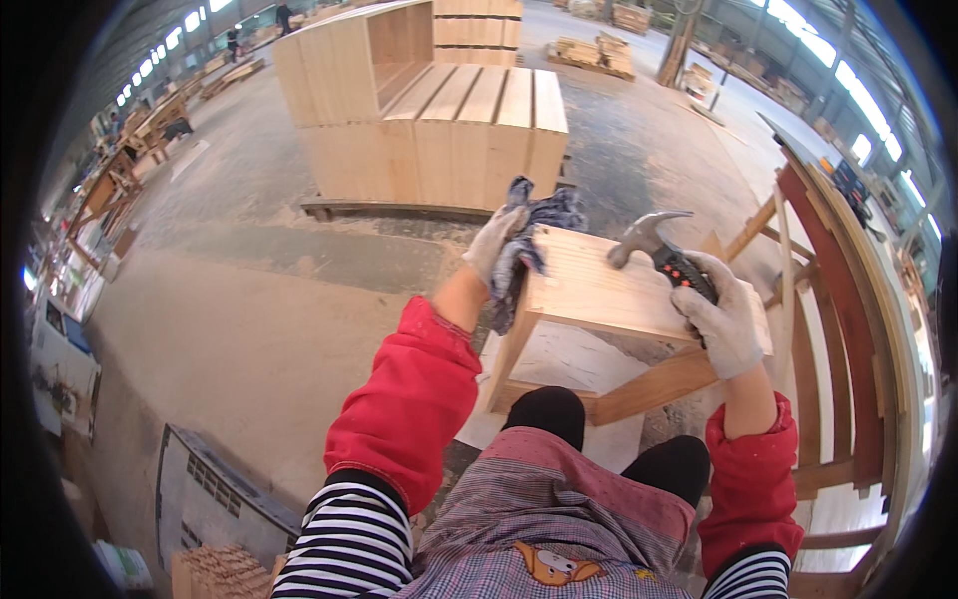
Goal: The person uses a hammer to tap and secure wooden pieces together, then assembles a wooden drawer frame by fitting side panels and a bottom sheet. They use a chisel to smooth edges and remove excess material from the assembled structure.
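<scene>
Right hand [725, 317], white-gloved, grips a claw hammer [654, 250], steel-headed with a black, orange-marked handle, over a pale, grained wooden box [584, 290]; left hand [496, 243], also gloved, clutches a rumpled grey cloth [559, 212] at the box's far left corner; white sheeting [564, 357] shows through the box's open side; beyond stands a slatted plank crate [439, 155], an open wooden compartment [404, 50] above.
</scene>
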The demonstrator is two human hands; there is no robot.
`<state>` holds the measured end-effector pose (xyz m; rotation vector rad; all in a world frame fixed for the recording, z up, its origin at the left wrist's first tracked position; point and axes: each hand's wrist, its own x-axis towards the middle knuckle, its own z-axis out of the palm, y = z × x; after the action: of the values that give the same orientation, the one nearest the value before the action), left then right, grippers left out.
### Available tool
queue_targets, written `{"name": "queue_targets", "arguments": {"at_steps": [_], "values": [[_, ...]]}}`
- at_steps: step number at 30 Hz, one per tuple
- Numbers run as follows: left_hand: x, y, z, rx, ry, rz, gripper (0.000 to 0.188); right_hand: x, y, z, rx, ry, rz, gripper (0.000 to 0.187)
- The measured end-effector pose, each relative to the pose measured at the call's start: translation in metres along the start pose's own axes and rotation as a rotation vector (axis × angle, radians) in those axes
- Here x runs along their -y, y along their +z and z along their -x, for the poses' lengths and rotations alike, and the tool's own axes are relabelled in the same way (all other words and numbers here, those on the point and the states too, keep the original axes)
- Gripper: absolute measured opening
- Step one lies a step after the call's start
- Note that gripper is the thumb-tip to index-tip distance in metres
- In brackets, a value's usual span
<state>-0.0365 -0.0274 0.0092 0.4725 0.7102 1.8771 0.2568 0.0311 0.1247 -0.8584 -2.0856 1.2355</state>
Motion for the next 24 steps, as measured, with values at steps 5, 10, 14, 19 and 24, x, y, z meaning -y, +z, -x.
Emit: {"name": "queue_targets", "arguments": {"at_steps": [5, 10, 14, 19, 24], "values": [[0.021, -0.031, -0.028, 0.075, -0.108, 0.169, 0.018, 0.008, 0.008, -0.004, 0.055, -0.095, -0.087, 0.041], [0.024, -0.026, -0.017, 0.097, 0.060, 0.052, 0.026, 0.041, 0.027, -0.010, -0.076, -0.324, 0.096, 0.043], [0.026, -0.046, -0.003, 0.091, 0.178, -0.489, 0.037, 0.039, 0.046, -0.024, -0.110, -0.521, 0.110, 0.043], [0.017, -0.049, 0.032, 0.027, 0.249, -0.733, 0.035, 0.027, 0.056, -0.037, -0.117, -0.601, 0.266, 0.041], [0.021, -0.018, 0.071, 0.073, 0.633, -1.121, 0.064, 0.014, 0.059, -0.047, 0.002, -0.576, 0.520, 0.040]]}}
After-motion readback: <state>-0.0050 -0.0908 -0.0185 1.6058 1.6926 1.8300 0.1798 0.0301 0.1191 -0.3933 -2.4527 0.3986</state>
